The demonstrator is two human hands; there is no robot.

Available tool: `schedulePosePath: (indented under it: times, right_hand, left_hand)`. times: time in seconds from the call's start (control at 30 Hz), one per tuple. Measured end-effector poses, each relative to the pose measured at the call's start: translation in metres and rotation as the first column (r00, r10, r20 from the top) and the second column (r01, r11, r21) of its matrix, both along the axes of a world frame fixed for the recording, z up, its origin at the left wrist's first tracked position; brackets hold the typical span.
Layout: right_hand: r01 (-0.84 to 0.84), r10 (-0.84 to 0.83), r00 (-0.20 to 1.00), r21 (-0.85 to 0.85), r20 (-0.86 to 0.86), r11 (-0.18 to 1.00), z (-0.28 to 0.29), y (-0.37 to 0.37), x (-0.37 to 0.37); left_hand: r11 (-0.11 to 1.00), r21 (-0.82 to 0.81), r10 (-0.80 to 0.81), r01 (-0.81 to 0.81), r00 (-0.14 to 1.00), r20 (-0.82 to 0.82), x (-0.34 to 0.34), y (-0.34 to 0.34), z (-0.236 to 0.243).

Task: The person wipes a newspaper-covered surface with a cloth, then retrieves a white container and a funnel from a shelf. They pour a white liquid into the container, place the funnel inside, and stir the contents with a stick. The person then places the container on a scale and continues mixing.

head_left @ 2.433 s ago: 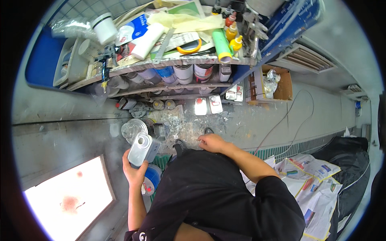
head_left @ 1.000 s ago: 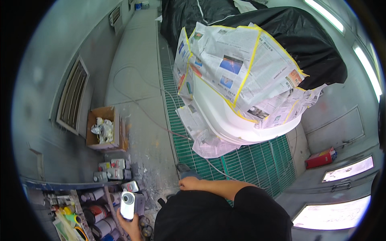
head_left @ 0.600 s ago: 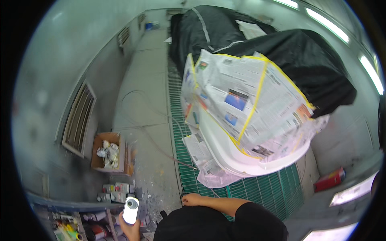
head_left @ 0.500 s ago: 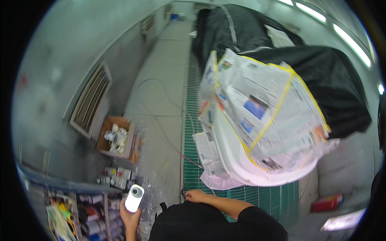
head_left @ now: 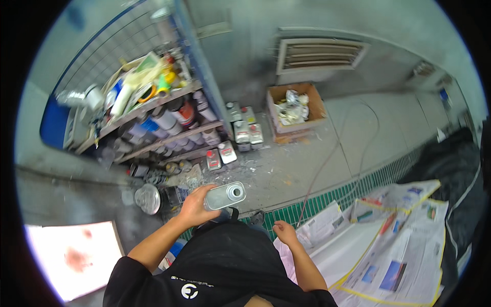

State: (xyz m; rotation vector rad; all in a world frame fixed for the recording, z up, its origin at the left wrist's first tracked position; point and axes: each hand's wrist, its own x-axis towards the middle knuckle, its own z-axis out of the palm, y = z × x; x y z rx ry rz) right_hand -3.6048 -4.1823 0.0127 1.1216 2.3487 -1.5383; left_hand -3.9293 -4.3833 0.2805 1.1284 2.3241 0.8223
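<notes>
Your left grip (head_left: 196, 205) is grasping a silver, rectangular metal can (head_left: 219, 198) by its left end, and the can is hanging over the grey, paint-spattered floor (head_left: 266, 169) in front of your body. Its round neck is facing up and looking uncapped, so a turning wrist could be spilling any liquid inside; the end-on hold may be letting it twist. Farther right, a thin reddish hose (head_left: 327, 162) is lying across the floor and could be catching a foot. Your right grip (head_left: 285, 233) is hanging near the yellow-taped newspaper sheets (head_left: 414, 250), apparently holding nothing; a careless swing could be tearing them.

On the left, the cans on the blue metal rack's shelves (head_left: 163, 118) are blurring together, and your arm is partly covering a blue bucket (head_left: 177, 247). The silver can's underside and contents are staying hidden. Whether your right fingers are clenching or loosely curling, you cannot tell. Rightmost, the black sheeting (head_left: 458, 174) is running into the dark rim.
</notes>
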Motion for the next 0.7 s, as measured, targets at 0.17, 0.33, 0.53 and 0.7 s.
schedulePosePath:
  times: [0.17,0.33,0.53,0.7]
  right_hand:
    - [-0.238,0.236,0.970,0.031,0.055,0.971,0.028,0.039,-0.062]
    - [-0.397,0.396,0.918,0.130,0.032,0.909,0.035,0.046,-0.140]
    - [-0.396,0.417,0.901,0.165,-0.122,0.903,0.082,0.005,-0.271]
    - [-0.327,0.414,0.832,0.275,-0.371,0.904,0.211,-0.058,-0.428]
  left_hand:
    - [0.950,0.003,0.312,-0.313,0.950,0.013,0.002,-0.054,0.000]
    - [0.868,0.075,0.489,-0.490,0.871,0.032,-0.020,-0.103,-0.021]
    - [0.823,0.117,0.543,-0.557,0.830,0.130,-0.080,-0.150,-0.040]
    - [0.819,0.126,0.543,-0.560,0.827,0.142,-0.135,-0.190,-0.051]
